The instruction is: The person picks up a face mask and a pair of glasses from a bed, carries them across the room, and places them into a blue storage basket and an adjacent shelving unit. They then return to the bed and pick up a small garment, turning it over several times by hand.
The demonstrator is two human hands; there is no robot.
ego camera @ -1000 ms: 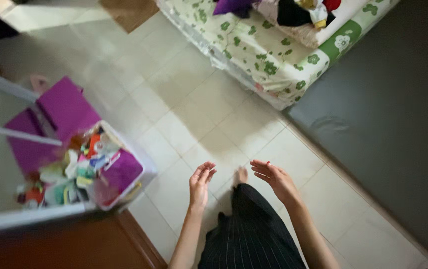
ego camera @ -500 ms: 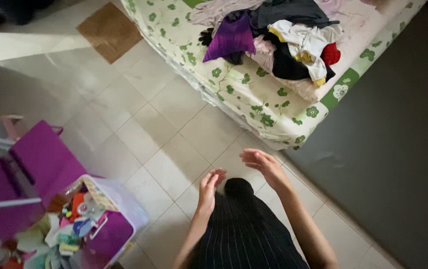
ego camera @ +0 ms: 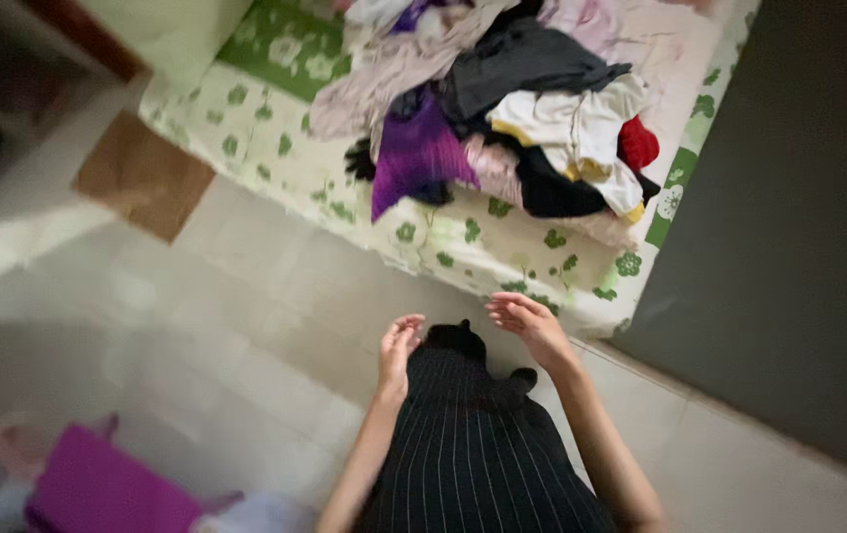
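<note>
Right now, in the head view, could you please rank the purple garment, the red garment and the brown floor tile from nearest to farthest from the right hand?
1. Purple garment: on the mattress, up and left of the right hand.
2. Red garment: on the pile's right side; only a little farther, nearly too close to call.
3. Brown floor tile: far left on the floor.

Blurred purple bin and clothes pile run off-frame.

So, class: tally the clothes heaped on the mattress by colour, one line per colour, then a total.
Purple garment: 1
Dark grey garment: 1
White garment: 1
Red garment: 1
Black garment: 1
Pale lilac garment: 1
Total: 6 clearly told apart
</note>
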